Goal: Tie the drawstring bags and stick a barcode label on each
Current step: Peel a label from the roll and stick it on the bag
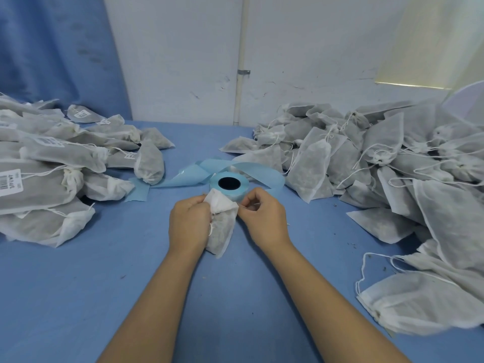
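Your left hand [189, 223] grips the drawstring bag [220, 231] just above the worktop [78, 297], fingers curled round it; right hand [263, 216] fingers pinch its neck. Label roll [229, 185] just beyond, labelled bags [47, 163] left, unlabelled pile [392, 163] right.

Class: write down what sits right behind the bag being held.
A blue label roll stands behind the bag, its backing strip curling beside it. The bag and the right hand hide its near edge.

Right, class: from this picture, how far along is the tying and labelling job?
Done: the left pile, tied and carrying barcode labels. In hand: the left-hand grip holds one bag while the right-hand grip pinches at its neck. Left: the right pile, unlabelled, many strings loose.
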Demonstrator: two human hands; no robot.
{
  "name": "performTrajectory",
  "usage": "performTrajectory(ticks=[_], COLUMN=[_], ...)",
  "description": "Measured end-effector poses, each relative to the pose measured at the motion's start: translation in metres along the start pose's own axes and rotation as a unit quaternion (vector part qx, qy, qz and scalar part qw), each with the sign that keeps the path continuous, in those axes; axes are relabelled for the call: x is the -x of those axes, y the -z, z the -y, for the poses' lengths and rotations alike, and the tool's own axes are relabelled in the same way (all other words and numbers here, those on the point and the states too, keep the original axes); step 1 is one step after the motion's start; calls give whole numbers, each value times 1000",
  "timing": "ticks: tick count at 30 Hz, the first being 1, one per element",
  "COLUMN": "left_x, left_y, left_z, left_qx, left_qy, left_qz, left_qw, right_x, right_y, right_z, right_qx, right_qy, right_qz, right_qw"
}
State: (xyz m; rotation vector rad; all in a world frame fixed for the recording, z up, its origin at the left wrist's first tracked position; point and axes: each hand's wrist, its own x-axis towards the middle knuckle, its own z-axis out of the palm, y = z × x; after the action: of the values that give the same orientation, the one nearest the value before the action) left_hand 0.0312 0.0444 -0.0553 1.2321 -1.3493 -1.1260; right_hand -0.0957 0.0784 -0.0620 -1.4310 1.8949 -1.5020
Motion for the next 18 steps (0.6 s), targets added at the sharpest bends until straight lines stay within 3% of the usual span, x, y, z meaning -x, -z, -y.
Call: performTrajectory(ticks=[13,18], left_x=[-3,-2], left_y=[-1,0], left_z=[1,1], left_qx=[-24,-28], left_qy=[-3,-5], left_qz=[4,8], left_qw=[1000,1000], right_x=[4,2], right_y=[2,9], right_z=[1,3], right_qx=[-11,-107], right_qy=[27,-44], right_qz=[60,48], right_qw=[998,992])
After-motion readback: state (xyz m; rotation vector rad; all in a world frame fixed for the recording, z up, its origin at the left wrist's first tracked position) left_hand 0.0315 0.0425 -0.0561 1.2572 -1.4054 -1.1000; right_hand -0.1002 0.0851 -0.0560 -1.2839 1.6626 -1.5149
